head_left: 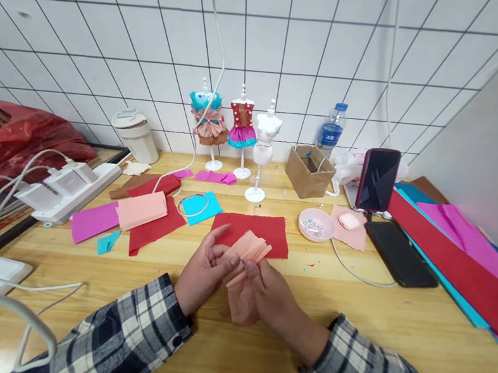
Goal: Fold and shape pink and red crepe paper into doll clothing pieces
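Observation:
Between my two hands is a piece of peach crepe paper [242,301], gathered into folds at its middle. My left hand [208,266] pinches it from the left, thumb pressed on the folds. From the right, the thumb and fingers of my right hand [272,290] pinch the same spot. Pleats fan out above the pinch and a loose part hangs below. Just behind lies a red crepe sheet [265,231] on the table. Farther back stand a bare white mannequin [265,141] and two small mannequins in paper dresses, one red and purple [243,124], one blue and peach [209,122].
Crepe pieces, including a folded peach one [142,211], lie left. To the right are a pink bowl [304,223] of small beads, a cardboard box [302,180], a propped phone [378,180], a black phone [403,255] and long crepe strips [464,276]. Cables and a power strip [78,195] occupy the left.

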{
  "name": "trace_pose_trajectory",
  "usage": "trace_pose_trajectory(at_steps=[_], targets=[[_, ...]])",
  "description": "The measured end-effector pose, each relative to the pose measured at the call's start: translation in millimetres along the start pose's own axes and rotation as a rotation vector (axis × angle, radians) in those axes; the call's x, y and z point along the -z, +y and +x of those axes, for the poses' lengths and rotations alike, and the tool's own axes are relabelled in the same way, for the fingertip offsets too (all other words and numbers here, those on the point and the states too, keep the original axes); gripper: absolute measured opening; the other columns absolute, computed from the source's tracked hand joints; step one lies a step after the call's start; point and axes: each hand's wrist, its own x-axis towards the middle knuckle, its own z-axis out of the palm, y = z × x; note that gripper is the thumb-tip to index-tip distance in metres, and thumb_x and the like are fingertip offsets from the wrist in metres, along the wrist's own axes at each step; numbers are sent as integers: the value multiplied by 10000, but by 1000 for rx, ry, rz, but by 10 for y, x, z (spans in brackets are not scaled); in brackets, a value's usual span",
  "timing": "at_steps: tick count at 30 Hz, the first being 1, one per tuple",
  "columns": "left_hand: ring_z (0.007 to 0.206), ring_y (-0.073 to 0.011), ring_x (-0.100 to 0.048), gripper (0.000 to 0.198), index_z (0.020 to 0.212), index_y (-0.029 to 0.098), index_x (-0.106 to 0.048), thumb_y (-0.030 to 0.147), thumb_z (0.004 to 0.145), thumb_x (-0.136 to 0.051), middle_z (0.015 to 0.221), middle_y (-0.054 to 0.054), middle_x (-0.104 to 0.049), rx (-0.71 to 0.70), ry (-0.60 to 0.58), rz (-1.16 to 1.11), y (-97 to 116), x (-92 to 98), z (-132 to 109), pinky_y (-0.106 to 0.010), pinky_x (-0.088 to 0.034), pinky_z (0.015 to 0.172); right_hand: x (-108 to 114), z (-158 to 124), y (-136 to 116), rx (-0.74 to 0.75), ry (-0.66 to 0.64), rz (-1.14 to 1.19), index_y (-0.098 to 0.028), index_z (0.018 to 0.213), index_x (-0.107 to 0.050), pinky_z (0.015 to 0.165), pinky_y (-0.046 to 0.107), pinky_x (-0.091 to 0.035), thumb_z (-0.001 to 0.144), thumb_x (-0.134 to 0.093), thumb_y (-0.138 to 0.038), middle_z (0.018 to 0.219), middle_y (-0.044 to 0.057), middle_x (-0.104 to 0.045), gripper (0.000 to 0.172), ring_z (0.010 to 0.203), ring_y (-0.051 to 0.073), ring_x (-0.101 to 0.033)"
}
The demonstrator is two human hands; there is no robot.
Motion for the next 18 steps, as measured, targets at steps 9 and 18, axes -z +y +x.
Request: trace_pose_trajectory(at_steps=[9,18], targets=[[632,-104,-547,689,1384,200,-354,341,808,-704,709,38,-609,-45,-10,8,-39,43,14,-231,-423,648,15,2,-6,-42,16,-79,-185,953,-572,757,338,-452,974,-308,-507,972,114,-700,417,876,239,-650],[621,-110,-546,732,1415,197,-310,344,811,-696,714,32,-620,-74,-3,83,-12,9,-19,-238,-411,643,14,0,3,-27,10,-80,-181,991,-588,742,325,-441,973,-304,-533,979,112,-702,452,881,235,-646]])
